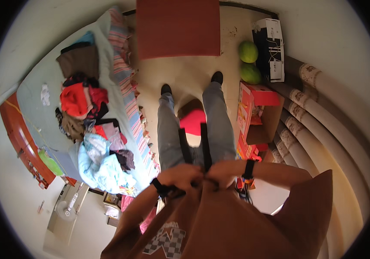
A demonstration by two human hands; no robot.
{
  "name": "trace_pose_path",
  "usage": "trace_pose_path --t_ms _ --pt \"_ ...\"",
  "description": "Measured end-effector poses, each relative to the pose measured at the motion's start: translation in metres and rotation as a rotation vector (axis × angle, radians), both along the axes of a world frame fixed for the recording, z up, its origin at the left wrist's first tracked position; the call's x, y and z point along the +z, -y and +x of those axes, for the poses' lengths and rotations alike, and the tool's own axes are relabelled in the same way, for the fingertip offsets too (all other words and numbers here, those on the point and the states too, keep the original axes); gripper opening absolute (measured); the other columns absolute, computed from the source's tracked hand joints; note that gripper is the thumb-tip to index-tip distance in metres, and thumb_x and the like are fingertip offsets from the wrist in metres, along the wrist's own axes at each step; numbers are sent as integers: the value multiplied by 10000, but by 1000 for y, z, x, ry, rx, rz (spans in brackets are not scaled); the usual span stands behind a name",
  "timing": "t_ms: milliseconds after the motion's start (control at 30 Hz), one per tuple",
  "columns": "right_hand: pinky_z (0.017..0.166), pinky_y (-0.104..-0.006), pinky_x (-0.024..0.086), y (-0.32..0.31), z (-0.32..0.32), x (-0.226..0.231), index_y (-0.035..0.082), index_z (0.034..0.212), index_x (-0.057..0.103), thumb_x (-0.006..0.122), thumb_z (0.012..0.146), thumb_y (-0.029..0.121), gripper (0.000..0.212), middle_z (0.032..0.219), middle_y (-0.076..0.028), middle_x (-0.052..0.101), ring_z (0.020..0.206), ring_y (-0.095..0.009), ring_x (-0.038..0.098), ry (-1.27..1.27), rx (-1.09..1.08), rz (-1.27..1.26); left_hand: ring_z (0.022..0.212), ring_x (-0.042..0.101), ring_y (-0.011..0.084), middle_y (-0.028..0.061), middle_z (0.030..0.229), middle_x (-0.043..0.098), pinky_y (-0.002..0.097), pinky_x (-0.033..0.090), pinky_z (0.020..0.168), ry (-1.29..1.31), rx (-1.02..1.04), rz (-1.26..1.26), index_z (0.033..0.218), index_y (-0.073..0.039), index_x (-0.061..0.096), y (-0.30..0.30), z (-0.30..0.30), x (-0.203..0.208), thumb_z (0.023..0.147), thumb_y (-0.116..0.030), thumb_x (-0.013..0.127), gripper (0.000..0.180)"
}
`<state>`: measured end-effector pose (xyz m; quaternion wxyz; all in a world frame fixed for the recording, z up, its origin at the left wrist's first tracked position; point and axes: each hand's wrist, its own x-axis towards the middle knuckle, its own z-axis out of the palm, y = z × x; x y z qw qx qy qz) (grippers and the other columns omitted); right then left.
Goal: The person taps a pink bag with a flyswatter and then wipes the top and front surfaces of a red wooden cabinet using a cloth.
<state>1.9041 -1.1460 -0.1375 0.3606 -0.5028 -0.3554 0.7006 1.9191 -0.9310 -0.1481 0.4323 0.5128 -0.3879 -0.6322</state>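
Note:
Both of my hands are close together at my waist, in front of the brown T-shirt (237, 216). My left hand (181, 176) has its fingers curled in at the top of a black strap (185, 146). Just beside it, my right hand (224, 173) is closed at the top of a second black strap (205, 144). The loose ends of both straps stick out over my grey trousers (219, 125). Black bands circle both wrists. My fingertips and whatever joins the straps between them are hidden.
At the left is a bed (42, 116) with a heap of clothes (75, 100). A reddish-brown panel (178, 30) stands ahead. To the right are two watermelons (248, 52), a black-and-white box (275, 47), open red cartons (258, 97) and curtains (319, 125). A fan (67, 209) is behind left.

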Motion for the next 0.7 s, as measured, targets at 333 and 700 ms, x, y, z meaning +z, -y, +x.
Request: trace_pose_path --t_ms 333,700 --pt "672 -420 491 -63 -71 -184 9 818 656 699 716 310 321 798 -208 649 756 -366 614 -658 -267 394 773 627 358 189 857 655 428 489 679 -409 -477 -204 920 -15 646 -13 -50 -176 768 -357 630 374" --pt "714 -381 486 -74 -94 -395 12 973 598 635 801 252 298 911 -208 643 825 -317 612 -515 -349 431 963 562 254 145 1084 600 325 447 828 -691 -367 -88 1137 -14 535 -45 -103 -412 916 -255 471 333"
